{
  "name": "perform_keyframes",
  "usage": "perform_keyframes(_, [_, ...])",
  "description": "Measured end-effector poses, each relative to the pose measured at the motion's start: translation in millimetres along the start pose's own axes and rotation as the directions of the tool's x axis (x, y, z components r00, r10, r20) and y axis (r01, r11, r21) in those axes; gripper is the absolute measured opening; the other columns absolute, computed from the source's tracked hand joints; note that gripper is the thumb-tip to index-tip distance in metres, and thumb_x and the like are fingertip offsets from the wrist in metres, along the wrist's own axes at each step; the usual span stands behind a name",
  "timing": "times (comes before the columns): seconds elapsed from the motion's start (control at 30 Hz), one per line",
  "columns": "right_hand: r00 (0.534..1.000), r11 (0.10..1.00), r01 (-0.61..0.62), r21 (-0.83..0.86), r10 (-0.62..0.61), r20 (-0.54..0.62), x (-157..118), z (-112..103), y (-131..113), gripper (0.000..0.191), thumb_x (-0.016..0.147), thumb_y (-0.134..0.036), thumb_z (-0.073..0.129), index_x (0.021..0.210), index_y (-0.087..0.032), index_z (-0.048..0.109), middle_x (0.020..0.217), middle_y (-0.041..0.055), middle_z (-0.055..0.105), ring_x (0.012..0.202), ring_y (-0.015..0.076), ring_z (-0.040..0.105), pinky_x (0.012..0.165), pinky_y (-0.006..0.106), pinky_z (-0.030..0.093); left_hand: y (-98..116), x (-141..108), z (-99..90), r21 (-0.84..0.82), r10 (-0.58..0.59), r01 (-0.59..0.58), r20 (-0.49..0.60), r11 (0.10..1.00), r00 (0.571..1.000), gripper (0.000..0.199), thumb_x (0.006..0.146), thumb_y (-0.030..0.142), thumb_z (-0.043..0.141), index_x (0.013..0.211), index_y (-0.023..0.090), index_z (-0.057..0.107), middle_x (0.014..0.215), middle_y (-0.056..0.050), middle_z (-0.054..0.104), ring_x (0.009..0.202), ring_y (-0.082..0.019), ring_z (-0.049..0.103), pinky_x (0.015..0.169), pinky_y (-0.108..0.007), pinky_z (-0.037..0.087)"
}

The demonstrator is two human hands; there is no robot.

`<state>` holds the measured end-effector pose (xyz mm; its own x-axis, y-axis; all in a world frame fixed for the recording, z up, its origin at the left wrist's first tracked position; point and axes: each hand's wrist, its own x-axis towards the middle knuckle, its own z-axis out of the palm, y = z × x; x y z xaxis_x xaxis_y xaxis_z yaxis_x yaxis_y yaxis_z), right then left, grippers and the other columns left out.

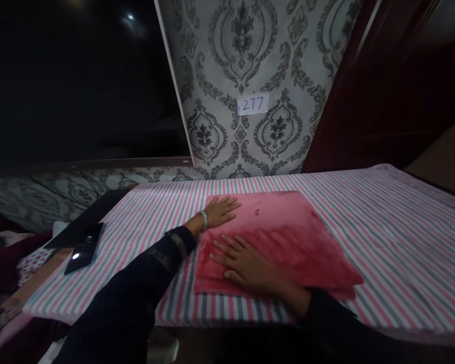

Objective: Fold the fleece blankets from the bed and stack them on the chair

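Observation:
A folded pink and red plush cloth (299, 253) lies flat on the striped cloth (394, 242) that covers the table. Its far part is smooth light pink, and the near part is darker red with a rumpled nap. My left hand (220, 211), with a bracelet at the wrist, rests flat on the far left corner, fingers spread. Nearer to me, my right hand (246, 265) lies palm down on the red part, its fingers apart and pointing left. Neither hand grasps anything.
A dark phone (84, 248) lies at the table's left edge, beside a black flat thing (94, 212). Clothes (34, 265) are heaped at far left. A large dark screen (87, 86) hangs on the patterned wall, with a paper marked 277 (253, 103). A dark red door or cabinet (394, 96) stands right.

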<state>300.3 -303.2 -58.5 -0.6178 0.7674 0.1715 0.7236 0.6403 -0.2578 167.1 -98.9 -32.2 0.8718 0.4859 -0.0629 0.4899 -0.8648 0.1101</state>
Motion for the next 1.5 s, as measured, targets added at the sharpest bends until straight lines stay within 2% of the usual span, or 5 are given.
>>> perform_keyframes(0.4, [0.998,0.998,-0.053,0.037,0.053,0.021,2,-8,-3,0.052,0.109,-0.046,0.039,0.160,-0.035,0.035,0.169,-0.0019,0.024,0.157,0.0210,0.014,0.129,0.048,0.013,-46,5,-21.3,0.018,-0.475,0.475,0.011,0.880,0.880,0.060,0.105,0.045,0.021,0.159,0.022,0.036,0.169,-0.012,0.026,0.158,-0.031,0.017,0.125,-0.062,0.010])
perform_keyframes(0.53, [0.999,0.999,-0.018,0.032,0.020,-0.043,5,-9,-5,0.051,0.108,-0.044,0.043,0.157,-0.030,0.041,0.167,-0.0009,0.028,0.156,0.0232,0.019,0.128,0.047,0.014,-16,-12,-43.3,0.148,-0.511,0.524,-0.119,0.839,0.852,0.061,0.105,0.044,0.027,0.158,0.016,0.037,0.169,-0.017,0.024,0.158,-0.034,0.014,0.124,-0.066,0.007])
perform_keyframes(0.7, [0.977,0.990,-0.108,0.086,0.122,-0.173,-17,-45,3,0.043,0.104,-0.031,0.044,0.141,-0.022,0.064,0.144,0.0069,0.061,0.140,0.0266,0.050,0.122,0.039,0.034,75,-46,-42.5,0.178,-0.198,0.207,-0.068,0.962,0.978,0.059,0.104,0.043,0.035,0.157,0.016,0.038,0.166,-0.016,0.033,0.156,-0.029,0.026,0.126,-0.060,0.017])
perform_keyframes(0.87, [0.788,0.833,-0.548,-0.073,0.485,-0.379,-79,-77,39,0.048,0.104,-0.038,0.041,0.144,-0.021,0.061,0.150,0.0119,0.055,0.146,0.0369,0.041,0.120,0.061,0.030,149,-64,-21.7,0.148,-0.047,0.066,-0.126,0.987,0.991,0.065,0.103,0.050,0.041,0.160,0.021,0.034,0.167,-0.013,0.031,0.156,-0.030,0.024,0.126,-0.060,0.018])
perform_keyframes(1.5, [0.709,0.762,-0.644,-0.074,0.557,-0.432,-129,-16,77,0.059,0.105,-0.053,0.034,0.155,-0.025,0.046,0.165,0.0099,0.033,0.153,0.0387,0.023,0.118,0.065,0.029,135,-76,28.2,0.062,-0.424,0.453,-0.257,0.890,0.868,0.060,0.102,0.049,0.039,0.158,0.026,0.040,0.168,-0.011,0.029,0.156,-0.034,0.022,0.122,-0.070,0.012])
